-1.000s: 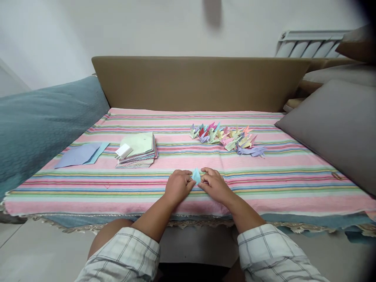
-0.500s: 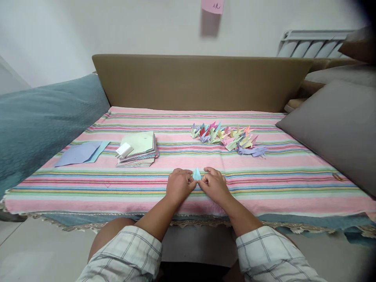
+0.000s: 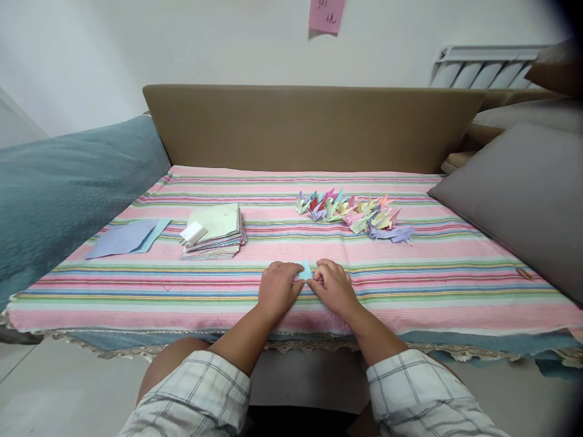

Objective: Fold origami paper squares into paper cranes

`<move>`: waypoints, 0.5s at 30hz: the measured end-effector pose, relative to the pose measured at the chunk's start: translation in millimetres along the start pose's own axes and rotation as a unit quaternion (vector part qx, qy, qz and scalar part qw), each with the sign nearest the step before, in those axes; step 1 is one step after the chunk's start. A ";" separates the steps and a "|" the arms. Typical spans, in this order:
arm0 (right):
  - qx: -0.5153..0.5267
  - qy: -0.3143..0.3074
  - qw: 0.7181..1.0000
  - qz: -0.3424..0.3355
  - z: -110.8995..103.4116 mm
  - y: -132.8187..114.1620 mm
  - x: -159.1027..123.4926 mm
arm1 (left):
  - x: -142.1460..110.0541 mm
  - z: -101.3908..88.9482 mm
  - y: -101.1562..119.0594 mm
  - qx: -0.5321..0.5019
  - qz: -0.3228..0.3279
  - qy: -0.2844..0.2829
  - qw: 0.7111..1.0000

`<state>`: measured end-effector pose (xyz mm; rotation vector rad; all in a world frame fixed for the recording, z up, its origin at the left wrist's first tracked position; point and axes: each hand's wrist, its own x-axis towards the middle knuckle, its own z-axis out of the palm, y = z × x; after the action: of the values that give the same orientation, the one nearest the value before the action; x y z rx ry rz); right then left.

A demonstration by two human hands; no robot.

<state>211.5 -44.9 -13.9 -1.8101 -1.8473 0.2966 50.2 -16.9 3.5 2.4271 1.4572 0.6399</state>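
A small piece of folded light-blue paper [image 3: 305, 271], pointed at its far end, lies on the striped cloth between my hands. My left hand [image 3: 279, 285] grips its left side, the index finger over the upper edge and the thumb at the lower corner. At the lower right, the thumb of my right hand [image 3: 334, 288] presses the paper, with the fingers curled beside it. Further back to the right sits a cluster of folded paper cranes [image 3: 350, 212] in several colours.
To the left, a stack of square paper [image 3: 221, 221] carries a white plug adapter [image 3: 193, 233]. Purple and blue sheets [image 3: 121, 238] lie further left. A grey cushion [image 3: 519, 200] stands at the right, and a small brown object [image 3: 525, 274] rests near it. Behind rises a brown backrest [image 3: 314, 127].
My left index finger has moved right onto the upper part of the blue paper. My right hand has barely shifted. The pink note on the wall hangs differently and shows more of its face.
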 end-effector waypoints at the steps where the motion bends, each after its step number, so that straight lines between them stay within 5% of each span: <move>1: 0.001 -0.004 1.000 0.001 -0.4 0.1 -0.1 | -0.5 0.7 -0.9 0.002 0.015 -0.001 1.000; 15: 0.023 0.012 1.000 -0.014 0.5 1.1 -4.0 | -1.3 4.1 -4.0 0.045 0.048 -0.009 0.998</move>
<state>212.0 -48.6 -15.8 -1.7488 -1.8334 0.3027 48.6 -16.1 -2.1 2.5766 1.3985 0.5821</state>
